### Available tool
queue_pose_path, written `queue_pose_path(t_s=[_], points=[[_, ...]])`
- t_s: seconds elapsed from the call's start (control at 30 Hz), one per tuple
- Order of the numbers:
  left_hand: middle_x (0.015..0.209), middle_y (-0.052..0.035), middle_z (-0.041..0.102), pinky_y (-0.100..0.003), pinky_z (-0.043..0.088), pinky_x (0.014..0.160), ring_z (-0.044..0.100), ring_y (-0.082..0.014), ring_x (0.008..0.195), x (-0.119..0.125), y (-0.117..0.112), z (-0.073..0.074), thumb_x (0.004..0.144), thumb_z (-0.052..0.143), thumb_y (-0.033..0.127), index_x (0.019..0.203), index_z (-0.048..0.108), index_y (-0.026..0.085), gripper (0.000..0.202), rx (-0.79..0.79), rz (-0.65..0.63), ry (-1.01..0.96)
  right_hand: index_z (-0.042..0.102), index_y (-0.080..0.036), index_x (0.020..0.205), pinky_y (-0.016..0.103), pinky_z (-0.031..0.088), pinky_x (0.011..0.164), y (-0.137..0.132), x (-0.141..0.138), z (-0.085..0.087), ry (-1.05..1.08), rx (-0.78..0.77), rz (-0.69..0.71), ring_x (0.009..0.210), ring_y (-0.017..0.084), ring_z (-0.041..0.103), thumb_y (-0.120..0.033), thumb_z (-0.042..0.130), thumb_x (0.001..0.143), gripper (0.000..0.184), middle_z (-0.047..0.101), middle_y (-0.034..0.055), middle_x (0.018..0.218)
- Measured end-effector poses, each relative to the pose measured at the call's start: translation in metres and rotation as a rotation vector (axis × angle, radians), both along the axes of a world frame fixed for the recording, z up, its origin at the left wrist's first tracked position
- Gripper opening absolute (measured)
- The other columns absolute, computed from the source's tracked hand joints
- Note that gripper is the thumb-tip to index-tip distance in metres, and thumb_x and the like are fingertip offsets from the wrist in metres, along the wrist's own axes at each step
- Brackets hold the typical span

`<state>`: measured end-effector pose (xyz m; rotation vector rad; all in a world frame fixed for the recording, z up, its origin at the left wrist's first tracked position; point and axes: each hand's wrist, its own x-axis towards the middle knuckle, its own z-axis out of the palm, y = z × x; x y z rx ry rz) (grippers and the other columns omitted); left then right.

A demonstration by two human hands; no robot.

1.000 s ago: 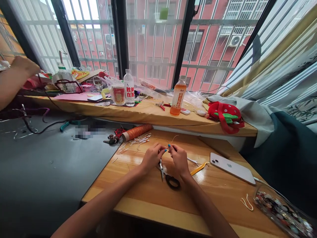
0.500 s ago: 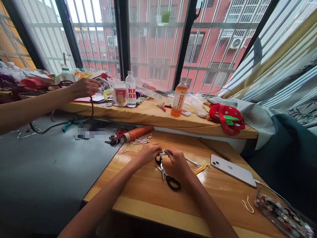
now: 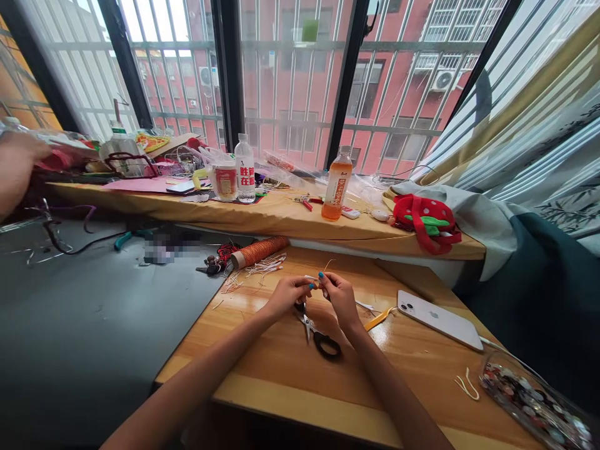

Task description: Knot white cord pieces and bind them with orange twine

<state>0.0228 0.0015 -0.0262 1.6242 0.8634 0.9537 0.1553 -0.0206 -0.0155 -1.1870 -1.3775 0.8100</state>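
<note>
My left hand (image 3: 287, 295) and my right hand (image 3: 338, 297) meet fingertip to fingertip above the wooden table (image 3: 281, 375), both pinched on a thin pale cord (image 3: 317, 279) whose loose end sticks up toward the window. Black-handled scissors (image 3: 317, 334) lie on the table just under my hands, blades toward me on the left. A spool of orange thread (image 3: 259, 249) lies on its side beyond my left hand, with cut cord scraps (image 3: 255, 269) beside it.
A white phone (image 3: 438, 319) lies face down to the right, a clear case of beads (image 3: 534, 400) at the near right corner. On the sill stand a water bottle (image 3: 244, 169), an orange drink bottle (image 3: 336, 184) and a strawberry bag (image 3: 427, 220). Another person's arm (image 3: 16, 165) shows at far left.
The other person's hand, reaching along the sill half a second ago, has pulled back to the far left. My hands lifted slightly from the scissors, still pinching the cord.
</note>
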Motion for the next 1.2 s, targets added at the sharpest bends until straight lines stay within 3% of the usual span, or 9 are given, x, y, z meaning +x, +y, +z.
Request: queue_pose_path(t_s=[0.1,0.33,0.5,0.7,0.83,0.93,1.03,1.13,1.2], points=[[0.056,0.0025,0.051,-0.017,0.036,0.045,0.045,-0.0066,0.045,-0.005,0.003,0.003,0.072,0.044,0.018,0.094,0.057,0.013,0.027,0.126,0.024,0.057,0.055,-0.015,0.066,0.020,0.025,0.041,-0.001,0.001,0.004,-0.009,0.004,0.044,0.044,0.007,0.034,-0.043,0.046,0.072,0.030,0.046,-0.0023,0.053],[0.082,-0.0037,0.060,-0.020,0.039,0.067,0.054,-0.0119,0.074,-0.016,-0.004,0.008,0.080,0.039,0.019,0.096,0.056,0.020,0.023,0.730,0.130,0.434,0.057,-0.016,0.061,0.020,0.029,0.042,-0.008,0.005,0.017,-0.239,0.046,-0.018,0.044,0.008,0.039,-0.040,0.045,0.073,0.030,0.048,-0.0018,0.050],[0.072,-0.0039,0.056,-0.020,0.038,0.061,0.052,-0.0119,0.066,-0.016,-0.006,0.005,0.082,0.037,0.021,0.091,0.058,0.018,0.023,0.839,0.155,0.633,0.057,-0.016,0.058,0.019,0.030,0.040,-0.008,0.007,0.018,-0.297,-0.007,0.004,0.040,0.008,0.040,-0.041,0.048,0.070,0.029,0.049,-0.0018,0.047],[0.055,0.0003,0.054,-0.016,0.034,0.050,0.047,-0.0081,0.052,-0.010,-0.003,0.008,0.076,0.044,0.018,0.072,0.063,0.015,0.019,0.498,0.117,0.408,0.055,-0.014,0.067,0.020,0.038,0.038,0.001,0.016,0.015,0.050,-0.316,0.241,0.044,0.009,0.049,-0.053,0.046,0.068,0.040,0.057,0.0047,0.061],[0.048,0.0023,0.051,-0.015,0.033,0.040,0.044,-0.0057,0.040,-0.009,0.002,0.009,0.070,0.049,0.024,0.068,0.061,0.011,0.018,0.055,0.041,0.154,0.056,-0.015,0.085,0.023,0.046,0.049,0.008,0.027,0.010,0.278,-0.218,0.018,0.059,0.012,0.055,-0.050,0.039,0.075,0.040,0.059,0.0095,0.082],[0.049,0.0020,0.052,-0.016,0.034,0.039,0.045,-0.0055,0.038,-0.010,0.004,0.010,0.063,0.055,0.026,0.067,0.060,0.010,0.018,-0.131,-0.018,-0.012,0.048,-0.024,0.106,0.021,0.046,0.050,0.009,0.034,0.011,0.285,-0.052,-0.114,0.065,0.010,0.055,-0.042,0.046,0.073,0.038,0.052,0.0066,0.102],[0.049,0.0017,0.052,-0.017,0.035,0.039,0.044,-0.0050,0.036,-0.011,0.003,0.012,0.059,0.058,0.025,0.066,0.060,0.008,0.018,-0.250,-0.057,-0.105,0.043,-0.026,0.115,0.021,0.045,0.052,0.006,0.033,0.015,0.151,-0.002,0.094,0.068,0.010,0.054,-0.034,0.055,0.067,0.051,0.053,0.0049,0.101],[0.050,0.0008,0.052,-0.018,0.037,0.040,0.044,-0.0045,0.037,-0.012,0.001,0.015,0.059,0.060,0.026,0.068,0.061,0.007,0.021,-0.311,-0.106,-0.164,0.058,-0.018,0.099,0.024,0.044,0.057,0.003,0.025,0.015,0.023,-0.060,0.352,0.065,0.011,0.052,-0.035,0.056,0.065,0.038,0.058,0.0035,0.079],[0.051,0.0004,0.052,-0.018,0.038,0.041,0.045,-0.0044,0.039,-0.012,0.000,0.017,0.060,0.060,0.026,0.070,0.062,0.007,0.022,-0.327,-0.120,-0.194,0.061,-0.014,0.088,0.023,0.042,0.053,0.002,0.018,0.011,-0.042,-0.079,0.401,0.056,0.009,0.049,-0.038,0.053,0.067,0.033,0.056,0.0012,0.066]])
